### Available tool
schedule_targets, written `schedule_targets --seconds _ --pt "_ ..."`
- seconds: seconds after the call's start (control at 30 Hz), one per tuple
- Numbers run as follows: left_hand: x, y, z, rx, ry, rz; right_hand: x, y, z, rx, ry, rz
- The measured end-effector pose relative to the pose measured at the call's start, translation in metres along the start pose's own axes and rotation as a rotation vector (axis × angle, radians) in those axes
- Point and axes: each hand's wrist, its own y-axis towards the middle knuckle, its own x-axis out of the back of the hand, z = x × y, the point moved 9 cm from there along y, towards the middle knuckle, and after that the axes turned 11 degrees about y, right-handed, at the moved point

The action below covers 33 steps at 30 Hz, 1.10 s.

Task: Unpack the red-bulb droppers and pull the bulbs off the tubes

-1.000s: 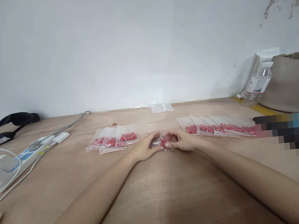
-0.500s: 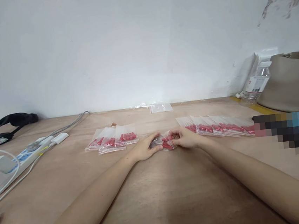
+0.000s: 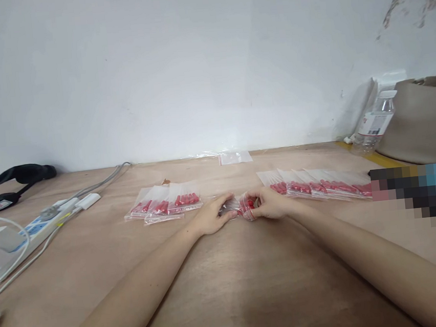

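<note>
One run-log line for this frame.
hands: left and right both pinch small bag of red pieces | left: bag pile | right: bag row | table

Surface: pale brown plywood table [image 3: 230,285] set against a white wall, with a yellow strip along its near edge.
Left middle: overlapping group of small clear plastic bags holding red pieces [image 3: 164,204].
Right middle: overlapping row of clear zip bags with red pieces [image 3: 316,185].
Far middle: flat empty clear plastic bag [image 3: 235,156] by the wall.
Far left: black strap [image 3: 10,186]; white power strip [image 3: 44,221] with grey cable [image 3: 100,182].
Far right: clear plastic water bottle [image 3: 374,123], tilted; grey-beige bag [image 3: 424,120] beside it.
</note>
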Motion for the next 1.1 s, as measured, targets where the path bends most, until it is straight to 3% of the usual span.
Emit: schedule_targets --seconds 0.2,0.33,0.47,0.57,0.67,0.73,0.77,0.9,1.0,1.1 --pt "0.001 0.0 0.0 -0.007 0.017 -0.01 0.014 -0.003 -0.01 -0.103 0.067 -0.109" --pt "0.003 -0.001 0.001 0.003 0.054 -0.044 0.028 -0.01 -0.013 -0.225 0.264 -0.219" --pt "0.004 -0.004 0.006 0.053 0.16 -0.087 0.056 -0.015 -0.012 -0.237 0.364 -0.317" --pt "0.005 -0.007 0.012 0.137 0.251 -0.099 0.09 -0.021 -0.012 -0.165 0.23 -0.466" --pt "0.007 -0.009 0.015 0.202 0.328 -0.114 0.117 -0.035 0.003 0.04 -0.088 -0.748" --pt "0.009 -0.01 0.016 0.238 0.361 -0.126 0.11 -0.04 0.018 0.182 -0.335 -0.819" --pt "0.011 -0.011 0.017 0.26 0.371 -0.133 0.1 -0.039 0.023 0.24 -0.452 -0.786" --pt "0.015 -0.014 0.022 0.352 0.384 -0.134 0.043 -0.025 0.027 0.374 -0.817 -0.473" --pt "0.015 -0.015 0.023 0.385 0.407 -0.108 0.022 -0.021 0.018 0.371 -0.929 -0.337" --pt "0.014 -0.014 0.022 0.371 0.425 -0.095 0.018 -0.021 0.013 0.361 -0.942 -0.314"
